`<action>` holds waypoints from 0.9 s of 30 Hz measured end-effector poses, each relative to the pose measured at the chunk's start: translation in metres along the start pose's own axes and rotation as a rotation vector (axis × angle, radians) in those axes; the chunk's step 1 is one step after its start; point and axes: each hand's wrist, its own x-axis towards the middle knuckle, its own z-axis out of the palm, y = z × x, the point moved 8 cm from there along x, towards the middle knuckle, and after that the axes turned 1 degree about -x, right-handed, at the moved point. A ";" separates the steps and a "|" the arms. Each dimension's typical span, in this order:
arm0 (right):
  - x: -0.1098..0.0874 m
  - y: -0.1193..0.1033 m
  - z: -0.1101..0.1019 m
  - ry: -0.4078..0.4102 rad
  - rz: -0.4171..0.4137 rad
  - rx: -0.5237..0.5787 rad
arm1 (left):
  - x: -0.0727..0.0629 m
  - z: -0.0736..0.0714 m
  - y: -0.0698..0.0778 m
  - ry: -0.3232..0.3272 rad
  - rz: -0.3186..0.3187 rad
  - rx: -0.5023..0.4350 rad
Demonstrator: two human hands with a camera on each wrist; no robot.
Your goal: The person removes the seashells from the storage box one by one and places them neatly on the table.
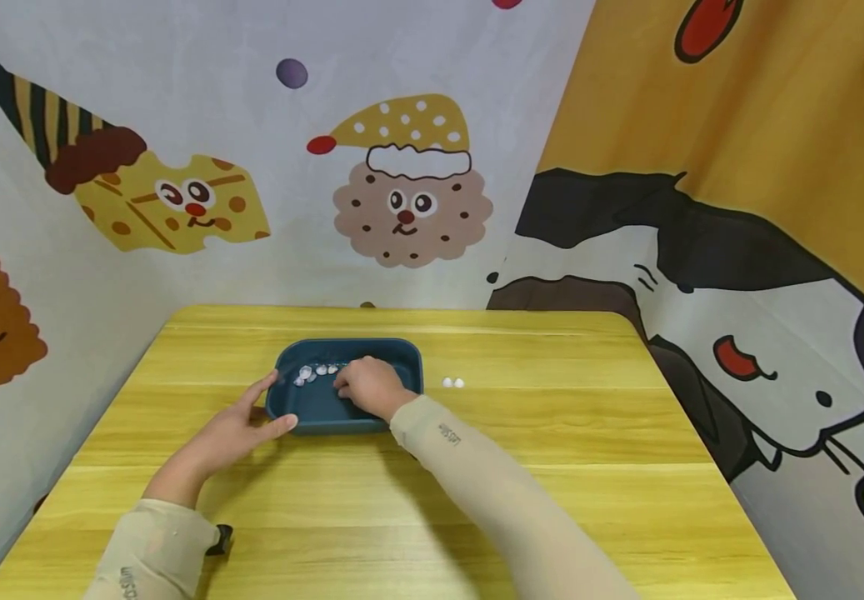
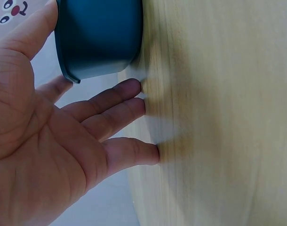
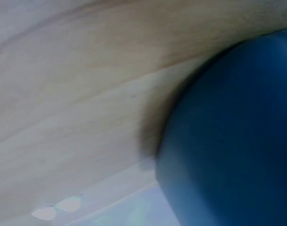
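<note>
In the head view a dark blue rectangular tray (image 1: pixel 312 412) stands on the table. Small white rounded pieces (image 1: pixel 306 372) lie in a short row on its floor. My left hand (image 1: pixel 225 433) is spread at the tray's left end, index finger and thumb at the rim. The left wrist view shows that hand's other fingers (image 2: pixel 134 153) stretched out, tips at the tabletop. My right hand (image 1: pixel 372 385) reaches into the tray, its fingers bent downward beside the row. I cannot tell whether they pinch a piece; the fingertips are partly hidden.
Two more white pieces (image 1: pixel 453 383) lie on the wooden table (image 1: pixel 551 450) just right of the tray. A cartoon-printed cloth (image 1: pixel 237 100) hangs behind the table and down its sides. The right wrist view shows mostly the tray's outer wall (image 3: pixel 228 141).
</note>
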 end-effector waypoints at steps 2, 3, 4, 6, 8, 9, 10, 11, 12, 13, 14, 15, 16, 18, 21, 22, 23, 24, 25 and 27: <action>-0.001 0.004 0.000 -0.004 0.019 0.029 | 0.000 0.000 -0.001 0.001 -0.003 -0.005; -0.001 0.006 0.000 -0.004 0.025 0.034 | 0.001 0.000 -0.001 0.002 -0.005 -0.009; -0.001 0.008 -0.001 -0.005 0.032 0.037 | 0.001 0.000 -0.002 0.001 -0.004 -0.009; -0.001 0.010 -0.001 -0.008 0.042 0.015 | 0.001 0.000 -0.002 -0.001 -0.006 -0.014; -0.002 0.010 -0.002 -0.019 0.044 -0.019 | 0.001 0.000 -0.002 -0.003 -0.007 -0.015; -0.002 0.011 -0.002 -0.025 0.047 -0.030 | 0.001 0.000 -0.002 -0.005 -0.007 -0.016; -0.002 0.011 -0.003 -0.034 0.051 -0.041 | 0.001 0.000 -0.002 -0.008 -0.005 -0.014; -0.003 0.011 -0.003 -0.045 0.052 -0.049 | 0.001 0.000 -0.002 -0.009 -0.003 -0.013; -0.004 0.011 -0.004 -0.055 0.053 -0.054 | 0.001 0.000 -0.001 -0.010 -0.004 -0.013; -0.004 0.011 -0.004 -0.066 0.051 -0.055 | 0.001 0.000 -0.001 -0.010 -0.005 -0.013; -0.005 0.011 -0.004 -0.077 0.047 -0.057 | 0.001 0.000 -0.001 -0.010 -0.005 -0.014; -0.005 0.012 -0.005 -0.089 0.041 -0.058 | 0.001 0.001 -0.002 -0.010 -0.004 -0.014; -0.006 0.012 -0.005 -0.100 0.033 -0.062 | 0.001 0.001 -0.002 -0.010 -0.004 -0.015; -0.008 0.012 -0.006 -0.123 0.018 -0.060 | 0.001 0.001 -0.002 -0.008 -0.007 -0.017; -0.011 0.012 -0.008 -0.147 -0.008 -0.057 | 0.001 0.001 -0.002 -0.007 -0.005 -0.013; -0.012 0.012 -0.008 -0.153 -0.016 -0.057 | 0.001 0.001 -0.002 -0.007 -0.006 -0.011; -0.013 0.012 -0.009 -0.157 -0.022 -0.060 | 0.001 0.001 -0.002 -0.007 -0.006 -0.011; -0.013 0.011 -0.009 -0.157 -0.031 -0.069 | 0.000 0.001 -0.002 -0.007 -0.007 -0.011; -0.014 0.011 -0.010 -0.157 -0.038 -0.078 | 0.000 0.001 -0.001 -0.005 -0.009 -0.011; -0.015 0.011 -0.011 -0.151 -0.047 -0.099 | 0.000 0.001 -0.001 -0.004 -0.008 -0.009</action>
